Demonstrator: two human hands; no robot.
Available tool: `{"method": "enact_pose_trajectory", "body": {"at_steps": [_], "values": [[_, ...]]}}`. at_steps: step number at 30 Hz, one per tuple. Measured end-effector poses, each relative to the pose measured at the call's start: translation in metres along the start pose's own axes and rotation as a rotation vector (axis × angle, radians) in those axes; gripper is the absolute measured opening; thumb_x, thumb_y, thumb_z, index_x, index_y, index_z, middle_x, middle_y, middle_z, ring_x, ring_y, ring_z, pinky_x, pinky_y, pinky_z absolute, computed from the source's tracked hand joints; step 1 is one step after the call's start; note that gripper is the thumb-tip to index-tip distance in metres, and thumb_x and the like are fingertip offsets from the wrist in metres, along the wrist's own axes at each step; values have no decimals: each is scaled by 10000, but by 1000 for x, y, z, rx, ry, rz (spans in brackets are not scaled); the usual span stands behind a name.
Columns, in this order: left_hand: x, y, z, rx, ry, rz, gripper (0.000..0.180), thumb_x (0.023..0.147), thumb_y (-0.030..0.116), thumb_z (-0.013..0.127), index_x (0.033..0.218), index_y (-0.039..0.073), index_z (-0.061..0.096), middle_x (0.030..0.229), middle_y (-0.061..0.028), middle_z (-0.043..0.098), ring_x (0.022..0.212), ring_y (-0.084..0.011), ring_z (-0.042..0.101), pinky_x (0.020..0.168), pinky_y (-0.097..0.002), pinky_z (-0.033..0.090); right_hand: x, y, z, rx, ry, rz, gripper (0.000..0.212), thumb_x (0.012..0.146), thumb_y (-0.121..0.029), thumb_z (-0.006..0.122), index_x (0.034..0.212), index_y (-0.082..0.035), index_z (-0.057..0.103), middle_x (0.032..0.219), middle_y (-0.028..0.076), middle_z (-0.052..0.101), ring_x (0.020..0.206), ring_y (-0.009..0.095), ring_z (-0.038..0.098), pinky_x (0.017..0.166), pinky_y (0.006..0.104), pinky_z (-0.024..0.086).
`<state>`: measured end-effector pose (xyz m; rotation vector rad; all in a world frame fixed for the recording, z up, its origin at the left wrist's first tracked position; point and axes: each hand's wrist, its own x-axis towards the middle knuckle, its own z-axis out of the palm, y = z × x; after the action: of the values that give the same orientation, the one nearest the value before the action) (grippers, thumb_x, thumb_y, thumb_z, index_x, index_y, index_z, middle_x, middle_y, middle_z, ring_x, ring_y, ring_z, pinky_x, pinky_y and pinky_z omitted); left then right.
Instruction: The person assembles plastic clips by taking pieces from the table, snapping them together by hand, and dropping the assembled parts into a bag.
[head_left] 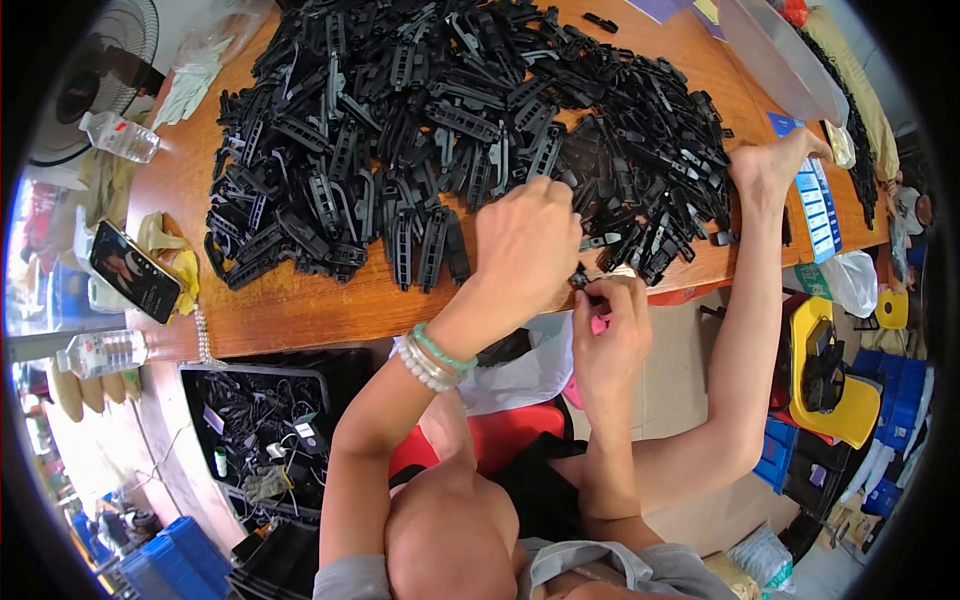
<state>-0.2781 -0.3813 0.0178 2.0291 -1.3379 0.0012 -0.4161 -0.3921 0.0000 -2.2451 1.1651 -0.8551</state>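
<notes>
A big heap of black plastic parts (400, 130) covers the wooden table (300, 305). My left hand (525, 245), with bead bracelets on the wrist, is closed into a fist at the near edge of the heap. It grips a small black plastic part (578, 279) at the table's edge. Just below, my right hand (610, 340) touches the same part with its fingertips and holds a small pink object (600, 323) in its curled fingers. A bare foot (770, 165) rests on the table at the right of the heap.
A phone (135, 272) and yellow gloves (165, 245) lie at the table's left, with water bottles (118, 135) nearby. A clear bin (780, 55) sits far right. Below the table are a black crate of cables (265, 430), a red stool (510, 435) and a yellow chair (835, 390).
</notes>
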Motion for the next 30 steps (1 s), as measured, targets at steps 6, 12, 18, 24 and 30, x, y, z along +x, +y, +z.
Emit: {"method": "enact_pose_trajectory", "body": {"at_steps": [6, 12, 18, 24, 30], "values": [[-17, -5, -41, -1033, 30, -352, 110, 845, -49, 553, 947, -48, 510, 1022, -167, 609, 807, -173, 625, 700, -264, 506, -7, 9, -10, 449, -68, 179, 112, 827, 0, 594, 936, 18, 586, 825, 77, 587, 665, 124, 529, 597, 235, 425], [-54, -13, -60, -1085, -248, -559, 347, 885, 21, 506, 1220, -64, 474, 1034, -126, 607, 801, -134, 592, 674, -241, 485, -8, 4, -24, 1015, -274, 260, 194, 828, 55, 583, 1021, 59, 593, 809, 79, 609, 657, 90, 537, 577, 193, 428], [-69, -2, -57, -1135, -387, -571, 228, 910, 46, 507, 1079, -97, 564, 910, -129, 657, 737, -174, 659, 641, -252, 539, -11, -1, -20, 1115, -357, 271, 166, 775, 96, 637, 928, 50, 596, 808, 74, 586, 711, 101, 552, 611, 201, 438], [-86, 7, -57, -775, -250, -238, 363, 787, 104, 684, 1098, -47, 574, 907, -204, 637, 828, -296, 645, 714, -337, 492, -20, -9, -15, 1156, -257, 283, 97, 807, 46, 632, 894, 43, 588, 820, 78, 582, 709, 107, 549, 603, 219, 449], [-91, 6, -48, -637, -132, -164, 384, 735, 64, 718, 1089, -18, 596, 828, -145, 666, 695, -189, 660, 616, -253, 493, -22, -7, -14, 1250, -290, 370, 127, 801, 14, 650, 912, 31, 589, 840, 66, 568, 711, 108, 533, 631, 219, 433]]}}
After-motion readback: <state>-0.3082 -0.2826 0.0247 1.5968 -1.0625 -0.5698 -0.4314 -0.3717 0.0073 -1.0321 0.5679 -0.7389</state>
